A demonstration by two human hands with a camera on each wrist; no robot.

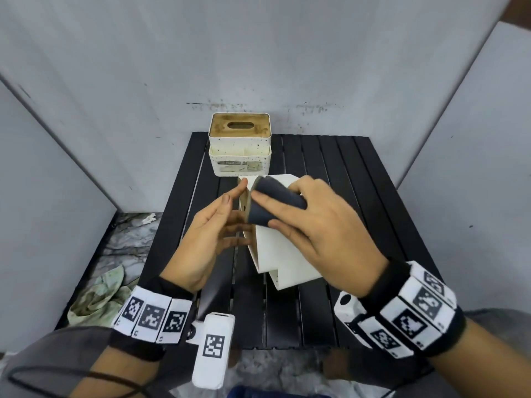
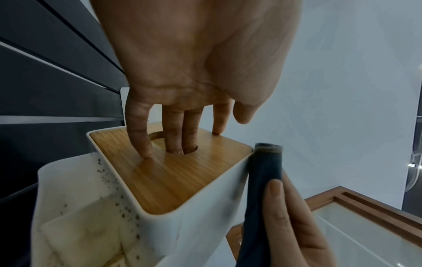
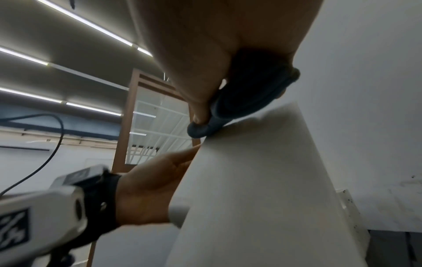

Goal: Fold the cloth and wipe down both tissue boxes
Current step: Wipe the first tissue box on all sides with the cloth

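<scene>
A white tissue box [image 1: 287,254] with a wooden lid [image 2: 182,173] lies tipped on its side mid-table, lid facing left. My left hand [image 1: 209,234] steadies it with straight fingers [image 2: 139,140]; two of them reach into the lid's slot, the others press on the wood. My right hand [image 1: 310,225] grips a folded dark blue cloth [image 1: 275,202] and presses it on the box's upturned white side [image 3: 262,180] near the lid edge. The second tissue box [image 1: 240,156], speckled white with a wooden top, stands upright at the table's back, untouched.
The black slatted table [image 1: 330,311] is boxed in by grey wall panels at the back and on both sides. A crumpled greenish rag [image 1: 97,297] lies on the marble floor to the left, below the table.
</scene>
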